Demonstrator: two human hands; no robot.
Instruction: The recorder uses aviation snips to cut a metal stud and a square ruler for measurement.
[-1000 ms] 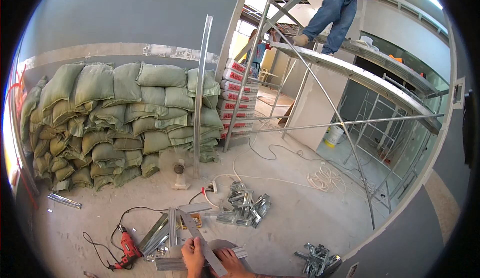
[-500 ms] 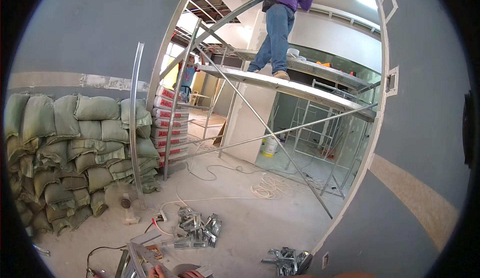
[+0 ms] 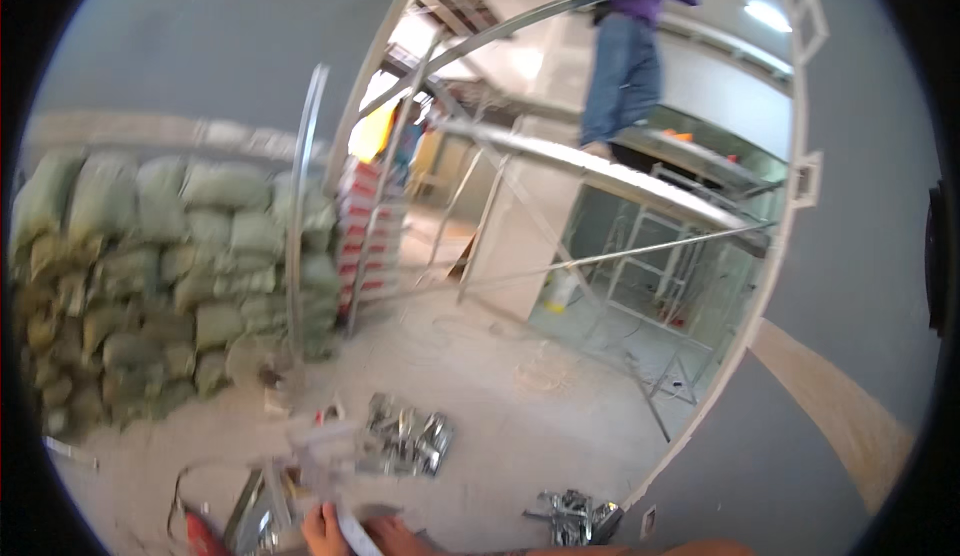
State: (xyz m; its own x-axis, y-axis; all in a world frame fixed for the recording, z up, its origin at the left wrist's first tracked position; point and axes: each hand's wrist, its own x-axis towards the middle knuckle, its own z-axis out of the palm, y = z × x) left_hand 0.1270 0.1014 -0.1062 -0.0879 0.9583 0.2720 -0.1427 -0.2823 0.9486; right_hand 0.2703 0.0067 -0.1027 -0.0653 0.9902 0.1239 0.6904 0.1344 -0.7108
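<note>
At the bottom edge my left hand (image 3: 323, 530) has its fingers wrapped round a short pale strip (image 3: 356, 533), probably a metal profile piece. Close on the strip's other side is my right hand (image 3: 396, 536), smeared by motion, so its fingers do not show clearly. Just left of my hands lie long metal channels (image 3: 258, 504) on the floor. A red tool (image 3: 203, 534) with a dark cord sits beside them. Beyond my hands is a pile of short shiny metal pieces (image 3: 405, 436).
Another metal pile (image 3: 572, 518) lies by the right wall. Green sandbags (image 3: 130, 286) are stacked left, with an upright metal channel (image 3: 303, 206) before them. In the doorway stands scaffolding (image 3: 600, 256); on it a person in purple (image 3: 630, 66) holds a long metal channel (image 3: 560, 8).
The view has shifted and blurred. My hands have come further into view, with the pale strip now between them. The person on the scaffold's long channel shows more of its length.
</note>
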